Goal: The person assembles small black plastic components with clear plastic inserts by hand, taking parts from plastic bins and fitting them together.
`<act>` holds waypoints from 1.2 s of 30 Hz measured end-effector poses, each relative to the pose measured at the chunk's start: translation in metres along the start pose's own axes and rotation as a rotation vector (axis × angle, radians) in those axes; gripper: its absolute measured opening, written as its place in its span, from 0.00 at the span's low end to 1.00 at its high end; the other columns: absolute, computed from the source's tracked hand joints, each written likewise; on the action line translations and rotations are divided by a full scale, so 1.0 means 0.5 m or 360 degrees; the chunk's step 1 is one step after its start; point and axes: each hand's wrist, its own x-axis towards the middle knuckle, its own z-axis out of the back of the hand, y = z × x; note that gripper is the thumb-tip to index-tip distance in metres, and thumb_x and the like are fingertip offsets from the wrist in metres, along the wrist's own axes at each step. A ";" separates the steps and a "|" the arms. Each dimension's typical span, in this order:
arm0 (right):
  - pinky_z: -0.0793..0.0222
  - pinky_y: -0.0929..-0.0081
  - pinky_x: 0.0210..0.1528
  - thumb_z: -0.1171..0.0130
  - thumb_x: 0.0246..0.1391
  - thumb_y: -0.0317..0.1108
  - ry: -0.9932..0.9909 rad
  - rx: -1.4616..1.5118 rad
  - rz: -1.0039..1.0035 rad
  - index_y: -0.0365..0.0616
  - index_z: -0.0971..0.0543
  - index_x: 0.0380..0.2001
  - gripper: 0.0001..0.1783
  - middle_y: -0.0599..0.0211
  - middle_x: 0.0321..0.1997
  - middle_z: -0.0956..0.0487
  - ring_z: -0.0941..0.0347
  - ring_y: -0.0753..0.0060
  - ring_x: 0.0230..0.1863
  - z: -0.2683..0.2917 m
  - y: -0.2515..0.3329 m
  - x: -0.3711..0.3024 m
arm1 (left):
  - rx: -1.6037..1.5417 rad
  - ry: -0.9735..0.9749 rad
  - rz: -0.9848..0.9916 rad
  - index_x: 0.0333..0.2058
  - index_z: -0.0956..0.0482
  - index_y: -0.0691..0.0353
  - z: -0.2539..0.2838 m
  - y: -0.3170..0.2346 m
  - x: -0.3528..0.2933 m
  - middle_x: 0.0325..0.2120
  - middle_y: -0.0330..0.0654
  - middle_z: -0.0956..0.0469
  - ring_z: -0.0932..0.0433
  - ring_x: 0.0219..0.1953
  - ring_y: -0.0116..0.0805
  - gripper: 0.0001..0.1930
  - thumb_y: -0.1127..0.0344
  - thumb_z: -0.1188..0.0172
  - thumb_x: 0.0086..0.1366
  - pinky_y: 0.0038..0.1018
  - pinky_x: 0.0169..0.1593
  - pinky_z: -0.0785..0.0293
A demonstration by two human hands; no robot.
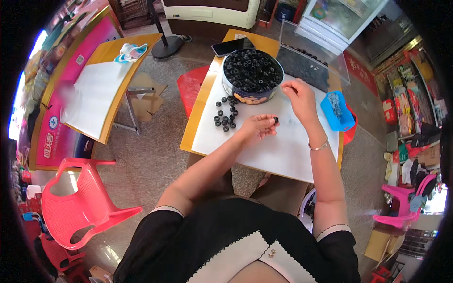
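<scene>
Between the thumb and fingers of my left hand [257, 127] is a small black ring-shaped part [276, 120], held above the white tabletop [278, 146]. My right hand [300, 100] is raised by the right side of a round tub [257, 97]. Its fingers are pinched together; whatever may be between them is too small to make out. Black ring parts [252, 68] heap the tub to its rim. Several loose black ring parts [225, 118] lie left of my left hand. A blue basket [339, 123] of small greyish pieces stands to the right of my right wrist.
Behind the tub lies a dark phone [233, 46]. A clear plastic box [304, 66] with dark contents stands at the back right. Red stools flank the table. Left are another white-topped table [94, 94] and a pink chair [85, 203]; a fan base [167, 47] stands behind.
</scene>
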 end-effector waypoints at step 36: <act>0.28 0.62 0.38 0.41 0.38 0.33 0.0886 -0.1069 -0.0196 0.44 0.18 0.24 0.08 0.53 0.29 0.21 0.24 0.51 0.33 -0.162 -0.068 0.176 | -0.0125 0.0091 0.0083 0.39 0.27 0.64 0.008 0.013 0.022 0.33 0.40 0.25 0.26 0.32 0.26 0.08 0.69 0.45 0.62 0.26 0.40 0.26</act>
